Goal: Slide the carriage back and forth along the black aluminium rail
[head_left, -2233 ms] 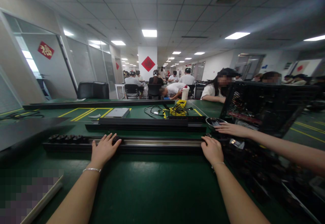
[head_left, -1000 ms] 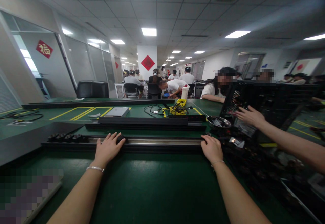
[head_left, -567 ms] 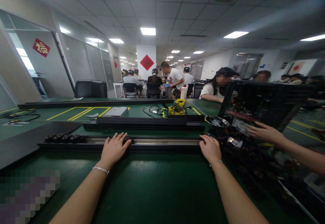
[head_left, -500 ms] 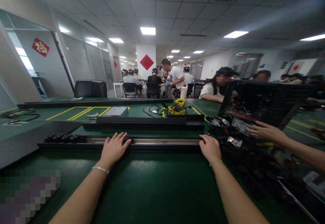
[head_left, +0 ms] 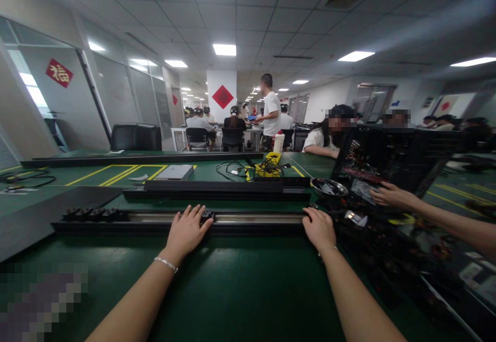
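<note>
Left hand (head_left: 186,232) and right hand (head_left: 319,228) rest on a long rail (head_left: 248,219).

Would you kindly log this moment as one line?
left hand: flat on long rail | right hand: at rail's right end | co-worker's hand: at black chassis

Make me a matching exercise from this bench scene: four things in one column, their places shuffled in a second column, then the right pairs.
Things
1. left hand
2. right hand
3. metal bowl
4. yellow box

Places
A. at the long rail's right end
B. far side of the green table, among cables
C. on the rail near its middle, fingers on a small black block
D. right of the rear black bar, beside a co-worker's hand

Pairs: 1-C, 2-A, 3-D, 4-B
</note>
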`<state>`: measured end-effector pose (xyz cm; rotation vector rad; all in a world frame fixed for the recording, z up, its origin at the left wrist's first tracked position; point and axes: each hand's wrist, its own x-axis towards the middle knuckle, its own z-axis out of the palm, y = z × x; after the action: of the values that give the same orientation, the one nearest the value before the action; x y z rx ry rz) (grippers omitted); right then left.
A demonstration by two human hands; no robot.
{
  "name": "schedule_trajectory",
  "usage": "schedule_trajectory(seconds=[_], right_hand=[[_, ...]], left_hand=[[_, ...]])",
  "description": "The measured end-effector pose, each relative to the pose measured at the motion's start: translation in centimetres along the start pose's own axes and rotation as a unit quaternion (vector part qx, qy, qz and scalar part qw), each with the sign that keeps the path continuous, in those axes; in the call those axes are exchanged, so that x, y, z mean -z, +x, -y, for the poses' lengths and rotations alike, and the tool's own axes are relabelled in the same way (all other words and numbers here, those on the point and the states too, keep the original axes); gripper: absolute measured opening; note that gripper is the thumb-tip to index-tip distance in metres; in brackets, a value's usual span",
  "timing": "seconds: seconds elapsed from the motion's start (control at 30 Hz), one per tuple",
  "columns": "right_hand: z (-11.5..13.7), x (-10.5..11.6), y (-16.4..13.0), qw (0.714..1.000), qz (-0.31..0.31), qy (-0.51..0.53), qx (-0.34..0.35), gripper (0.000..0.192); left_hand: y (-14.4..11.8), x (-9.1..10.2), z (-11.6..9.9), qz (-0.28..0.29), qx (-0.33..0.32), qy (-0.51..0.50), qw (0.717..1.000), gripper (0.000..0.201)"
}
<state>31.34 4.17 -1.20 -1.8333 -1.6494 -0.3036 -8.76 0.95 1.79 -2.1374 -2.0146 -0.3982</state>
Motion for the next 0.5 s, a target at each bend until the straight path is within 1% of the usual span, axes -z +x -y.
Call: schedule_trajectory(seconds=[0.1,0.2,0.37,0.5], right_hand=[[0.0,-0.1,0.0,1.0,-0.008,0.003,-0.001,0.04],[-0.1,-0.2,0.1,1.0,-0.004,0.008,0.002,0.04],[-0.2,-0.2,0.1,1.0,0.005,0.002,0.001,0.041],[-0.1,-0.3,0.1,1.0,-0.001,0.002,0.001,0.04]], left_hand=[[-0.1,0.0,-0.4,-0.004,-0.004,-0.001,1.0,0.066],[-0.1,-0.1,-0.9,-0.004,-0.009,-0.003,1.0,0.065],[-0.2,-0.4,-2.2,-0.016,-0.031,-0.003,0.999,0.069],[-0.2,-0.4,-3.3,-0.018,-0.038,-0.002,0.999,0.07]])
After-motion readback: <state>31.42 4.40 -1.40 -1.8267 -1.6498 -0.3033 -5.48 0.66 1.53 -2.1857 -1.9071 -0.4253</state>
